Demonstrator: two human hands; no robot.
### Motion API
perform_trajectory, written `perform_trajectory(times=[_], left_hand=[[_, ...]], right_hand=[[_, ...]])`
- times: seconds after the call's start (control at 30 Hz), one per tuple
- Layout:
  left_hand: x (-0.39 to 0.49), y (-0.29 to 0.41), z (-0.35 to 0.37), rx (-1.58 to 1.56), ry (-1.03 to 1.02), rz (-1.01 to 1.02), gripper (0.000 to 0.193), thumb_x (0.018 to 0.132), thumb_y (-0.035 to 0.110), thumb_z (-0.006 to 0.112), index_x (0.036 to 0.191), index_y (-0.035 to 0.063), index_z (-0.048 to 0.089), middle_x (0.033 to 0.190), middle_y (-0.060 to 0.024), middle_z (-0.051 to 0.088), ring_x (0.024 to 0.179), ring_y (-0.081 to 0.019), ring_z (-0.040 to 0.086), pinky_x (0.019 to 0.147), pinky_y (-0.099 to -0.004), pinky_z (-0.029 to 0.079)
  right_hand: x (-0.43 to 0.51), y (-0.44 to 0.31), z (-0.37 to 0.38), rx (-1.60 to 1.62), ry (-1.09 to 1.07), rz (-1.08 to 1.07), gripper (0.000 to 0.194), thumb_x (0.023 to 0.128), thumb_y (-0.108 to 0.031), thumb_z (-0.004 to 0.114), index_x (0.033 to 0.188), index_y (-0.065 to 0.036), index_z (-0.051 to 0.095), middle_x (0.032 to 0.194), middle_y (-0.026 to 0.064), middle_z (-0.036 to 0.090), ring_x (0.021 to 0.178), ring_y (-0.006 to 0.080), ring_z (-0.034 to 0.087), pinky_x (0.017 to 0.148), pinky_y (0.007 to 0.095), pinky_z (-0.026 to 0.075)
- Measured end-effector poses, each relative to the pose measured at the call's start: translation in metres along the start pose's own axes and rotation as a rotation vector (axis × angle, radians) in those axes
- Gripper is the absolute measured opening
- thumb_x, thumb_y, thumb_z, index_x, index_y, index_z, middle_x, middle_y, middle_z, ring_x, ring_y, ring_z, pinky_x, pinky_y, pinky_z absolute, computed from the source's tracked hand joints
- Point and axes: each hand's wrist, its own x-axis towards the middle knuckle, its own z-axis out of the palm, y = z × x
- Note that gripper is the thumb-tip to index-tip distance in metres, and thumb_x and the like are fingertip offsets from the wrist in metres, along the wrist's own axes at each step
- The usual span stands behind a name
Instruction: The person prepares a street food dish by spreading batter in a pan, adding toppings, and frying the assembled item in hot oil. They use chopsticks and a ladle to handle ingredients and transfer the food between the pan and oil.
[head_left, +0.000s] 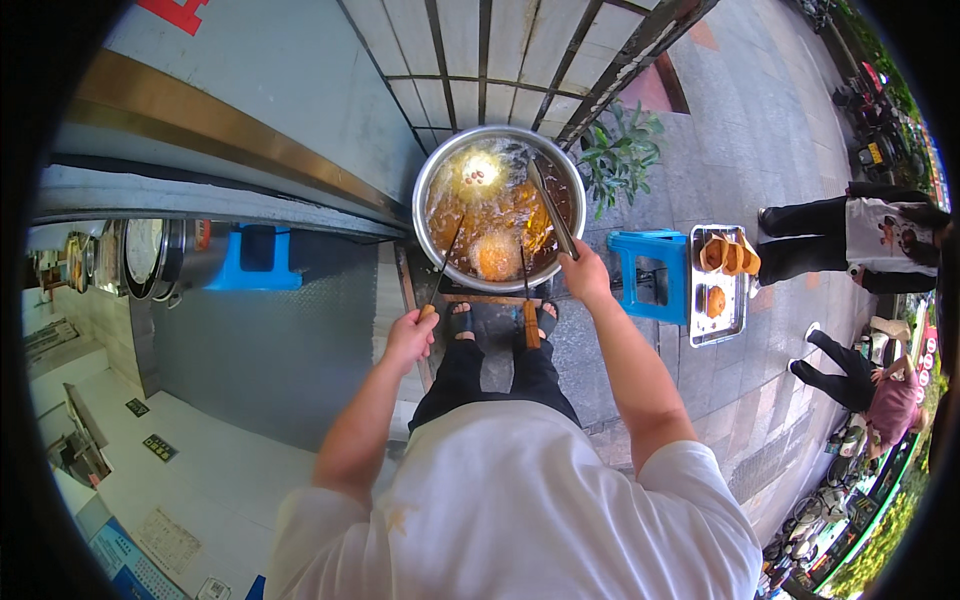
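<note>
A round metal pot (421, 225) of bubbling oil stands before me. In it, a pale round piece topped with several peanuts (475, 175) fries at the upper left, and an orange-brown fried piece (495, 256) lies near the front. My left hand (411, 339) grips the wooden handle of a thin metal tool (448, 259) whose far end reaches into the oil. My right hand (585, 274) is closed on metal tongs (551, 204), their tips inside the pot at the upper right. Between my hands, a second wooden-handled tool (531, 324) rests against the pot's front rim.
Right of the pot, a metal tray (697, 330) with fried pieces sits on a blue plastic stool (649, 313). A leafy plant (619, 154) and tiled wall (510, 45) adjoin the pot. Two people (802, 240) are on the pavement. Another blue stool (259, 281) is at left.
</note>
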Motion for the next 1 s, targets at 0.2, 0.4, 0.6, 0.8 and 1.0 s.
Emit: perform_trajectory(times=[0.2, 0.4, 0.6, 0.8, 1.0], left_hand=[[-0.018, 0.001, 0.003, -0.051, -0.018, 0.017, 0.021, 0.093, 0.029, 0.06, 0.089, 0.0085, 0.055, 0.061, 0.0013, 0.051, 0.039, -0.0082, 0.043, 0.034, -0.0242, 0.032], [-0.03, 0.001, 0.004, -0.074, -0.03, -0.002, 0.021, 0.094, 0.029, 0.059, 0.088, 0.0085, 0.055, 0.061, 0.0014, 0.05, 0.038, -0.0079, 0.042, 0.034, -0.0239, 0.031], [-0.04, 0.005, 0.001, -0.049, -0.049, 0.005, 0.023, 0.094, 0.031, 0.059, 0.085, 0.0105, 0.053, 0.06, 0.0026, 0.048, 0.038, -0.0067, 0.041, 0.032, -0.0235, 0.03], [-0.044, 0.012, 0.001, -0.057, -0.053, -0.021, 0.023, 0.094, 0.03, 0.06, 0.085, 0.0105, 0.054, 0.06, 0.0027, 0.049, 0.038, -0.0065, 0.042, 0.032, -0.0233, 0.031], [-0.048, 0.019, 0.007, -0.053, -0.06, -0.024, 0.023, 0.095, 0.03, 0.057, 0.085, 0.0087, 0.054, 0.061, 0.0017, 0.049, 0.04, -0.0077, 0.042, 0.035, -0.0244, 0.032]], right_hand=[[0.024, -0.009, 0.008, 0.278, -0.167, 0.118, 0.04, 0.085, -0.023, 0.061, 0.124, -0.012, 0.06, 0.074, 0.0045, 0.063, 0.054, 0.0144, 0.059, 0.052, 0.0284, 0.049], [0.039, -0.023, 0.002, 0.264, -0.296, 0.18, 0.042, 0.084, -0.023, 0.06, 0.125, -0.013, 0.059, 0.073, 0.0061, 0.063, 0.055, 0.0151, 0.061, 0.054, 0.0315, 0.049], [0.057, -0.023, 0.001, 0.236, -0.338, 0.114, 0.048, 0.084, -0.022, 0.063, 0.129, -0.012, 0.055, 0.076, 0.0044, 0.062, 0.058, 0.014, 0.06, 0.054, 0.0293, 0.05], [0.038, -0.026, 0.008, -0.226, 0.035, -0.118, 0.054, 0.083, -0.026, 0.064, 0.135, -0.021, 0.051, 0.091, 0.013, 0.066, 0.084, 0.0296, 0.066, 0.074, 0.039, 0.054], [0.011, -0.029, 0.019, -0.342, 0.133, -0.195, 0.066, 0.078, -0.022, 0.065, 0.141, -0.026, 0.044, 0.105, 0.0121, 0.059, 0.092, 0.032, 0.064, 0.076, 0.0421, 0.054]])
